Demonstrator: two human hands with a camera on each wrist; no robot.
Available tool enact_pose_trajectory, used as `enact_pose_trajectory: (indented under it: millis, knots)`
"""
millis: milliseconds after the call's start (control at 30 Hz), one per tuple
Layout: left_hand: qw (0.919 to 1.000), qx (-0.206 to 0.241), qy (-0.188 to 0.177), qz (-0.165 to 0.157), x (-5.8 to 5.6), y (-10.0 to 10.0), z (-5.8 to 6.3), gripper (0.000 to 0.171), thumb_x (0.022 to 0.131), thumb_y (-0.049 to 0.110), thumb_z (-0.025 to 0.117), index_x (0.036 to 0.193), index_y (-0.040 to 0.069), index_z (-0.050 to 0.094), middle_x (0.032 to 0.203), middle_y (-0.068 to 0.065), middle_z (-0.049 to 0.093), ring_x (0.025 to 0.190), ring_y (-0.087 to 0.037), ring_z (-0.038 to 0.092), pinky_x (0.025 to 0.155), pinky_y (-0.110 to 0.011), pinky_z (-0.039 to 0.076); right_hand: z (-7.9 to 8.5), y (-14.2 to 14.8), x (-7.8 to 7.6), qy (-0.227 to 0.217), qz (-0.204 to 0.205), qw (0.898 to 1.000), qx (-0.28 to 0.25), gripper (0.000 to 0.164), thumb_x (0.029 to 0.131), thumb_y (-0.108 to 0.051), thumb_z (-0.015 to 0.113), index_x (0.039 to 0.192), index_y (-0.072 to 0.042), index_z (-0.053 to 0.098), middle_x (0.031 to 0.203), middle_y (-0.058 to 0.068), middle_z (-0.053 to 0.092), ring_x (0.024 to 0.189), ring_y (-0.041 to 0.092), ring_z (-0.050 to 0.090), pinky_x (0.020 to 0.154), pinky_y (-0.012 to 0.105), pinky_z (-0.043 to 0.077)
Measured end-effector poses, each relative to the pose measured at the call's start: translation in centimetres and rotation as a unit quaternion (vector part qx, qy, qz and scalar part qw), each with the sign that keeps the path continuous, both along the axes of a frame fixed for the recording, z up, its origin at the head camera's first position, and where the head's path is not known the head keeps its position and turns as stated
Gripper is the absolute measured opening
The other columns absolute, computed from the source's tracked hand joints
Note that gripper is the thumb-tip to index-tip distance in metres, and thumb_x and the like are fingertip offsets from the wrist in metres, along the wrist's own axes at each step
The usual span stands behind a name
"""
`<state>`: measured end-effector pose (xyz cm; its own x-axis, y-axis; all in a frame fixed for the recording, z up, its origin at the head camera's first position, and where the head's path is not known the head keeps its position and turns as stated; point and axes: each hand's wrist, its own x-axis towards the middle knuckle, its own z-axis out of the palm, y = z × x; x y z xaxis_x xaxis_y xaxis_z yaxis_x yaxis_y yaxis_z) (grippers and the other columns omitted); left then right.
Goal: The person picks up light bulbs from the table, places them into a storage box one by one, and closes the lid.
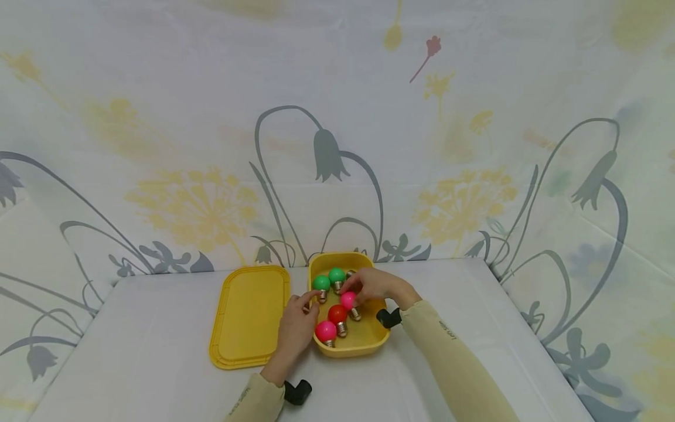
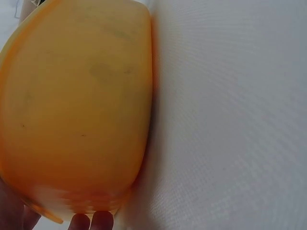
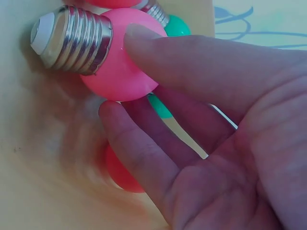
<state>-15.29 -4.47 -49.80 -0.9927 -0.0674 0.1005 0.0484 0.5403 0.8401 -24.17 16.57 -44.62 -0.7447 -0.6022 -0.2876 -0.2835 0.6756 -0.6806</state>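
A yellow plastic bin [image 1: 352, 353] holds several round colored light bulbs with silver screw bases. Over its right half, my right hand [image 1: 375, 284] pinches a pink light bulb [image 3: 122, 57] between thumb and fingers, the screw base sticking out free. My left hand [image 1: 296, 322] grips the bin's left side, with fingertips [image 2: 102, 220] on the outer wall. Two green bulbs [image 1: 336, 275] lie toward the back of the bin. A red bulb [image 1: 337, 313] and another pink bulb [image 1: 326, 330] are near the front left. One more screw base [image 1: 350, 274] shows beside my right fingers, its globe hidden.
Left of the bin, a flat yellow lid [image 1: 250, 316] lies on the white table [image 1: 158, 340]. A flower-patterned cloth [image 1: 337, 88] rises behind and at both sides of the table. Black straps [image 1: 389, 318] sit at both wrists.
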Motion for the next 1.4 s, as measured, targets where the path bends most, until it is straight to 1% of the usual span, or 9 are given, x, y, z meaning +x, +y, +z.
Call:
enact_pose_trajectory:
  millis: [133,367,600,833,1000,1133,1400]
  knots:
    - [1.0,-0.002,0.003,0.004,-0.1,0.0,-0.1,0.027,0.096,0.017,0.061,0.121,0.016,0.072,0.086,-0.004,0.051,0.073,-0.018,0.05,0.059,-0.03,0.041,-0.1,0.1,0.0,0.004,0.001,1.0,-0.01,0.031,0.084,-0.005,0.076,0.115,-0.01,0.075,0.108,-0.002,0.069,0.099,0.019,0.061,0.092,0.038,0.05]
    - [0.9998,-0.001,0.018,0.006,-0.1,0.0,-0.3,0.026,0.095,0.015,0.062,0.119,0.015,0.073,0.085,-0.004,0.051,0.072,-0.018,0.049,0.058,-0.029,0.04,-0.1,0.2,-0.1,-0.01,0.003,0.999,-0.032,0.034,0.084,-0.004,0.076,0.118,-0.009,0.073,0.11,0.0,0.069,0.103,0.019,0.062,0.094,0.038,0.05]
    - [1.0,-0.001,0.005,0.001,-0.1,0.0,-0.2,0.027,0.097,0.017,0.061,0.121,0.016,0.071,0.086,-0.004,0.05,0.073,-0.019,0.05,0.059,-0.03,0.041,-0.1,0.5,-0.2,-0.011,0.001,0.998,-0.054,0.036,0.084,-0.002,0.074,0.119,-0.009,0.073,0.111,-0.001,0.07,0.104,0.019,0.062,0.095,0.039,0.049]
    - [1.0,-0.001,0.0,0.001,-0.1,0.0,-0.1,0.027,0.097,0.017,0.061,0.122,0.016,0.071,0.086,-0.005,0.05,0.072,-0.019,0.049,0.059,-0.03,0.04,-0.3,0.7,-0.2,-0.018,-0.011,0.997,-0.069,0.036,0.085,-0.003,0.074,0.121,-0.008,0.072,0.114,0.0,0.069,0.107,0.02,0.063,0.095,0.038,0.049]
    - [1.0,0.002,-0.006,0.004,-0.2,-0.1,-0.2,0.028,0.096,0.016,0.06,0.121,0.017,0.072,0.084,-0.005,0.049,0.068,-0.019,0.047,0.056,-0.028,0.038,-0.5,0.8,-0.2,-0.022,-0.03,0.996,-0.084,0.035,0.086,-0.005,0.074,0.121,-0.01,0.072,0.117,0.002,0.069,0.109,0.021,0.063,0.096,0.038,0.049]
    - [1.0,0.003,-0.005,0.002,-0.2,-0.1,-0.1,0.027,0.096,0.016,0.061,0.121,0.016,0.071,0.085,-0.005,0.049,0.07,-0.019,0.048,0.057,-0.028,0.039,-0.8,0.9,-0.3,-0.027,-0.04,0.994,-0.101,0.034,0.087,-0.007,0.074,0.121,-0.01,0.072,0.118,0.003,0.069,0.11,0.022,0.063,0.097,0.039,0.048]
    - [1.0,0.002,-0.004,0.0,-0.1,0.0,-0.1,0.028,0.096,0.016,0.061,0.122,0.016,0.071,0.086,-0.005,0.05,0.072,-0.019,0.049,0.058,-0.029,0.041,-1.0,1.3,-0.3,-0.034,-0.057,0.987,-0.146,0.035,0.09,-0.01,0.071,0.124,-0.006,0.07,0.122,0.009,0.068,0.117,0.029,0.059,0.101,0.043,0.045]
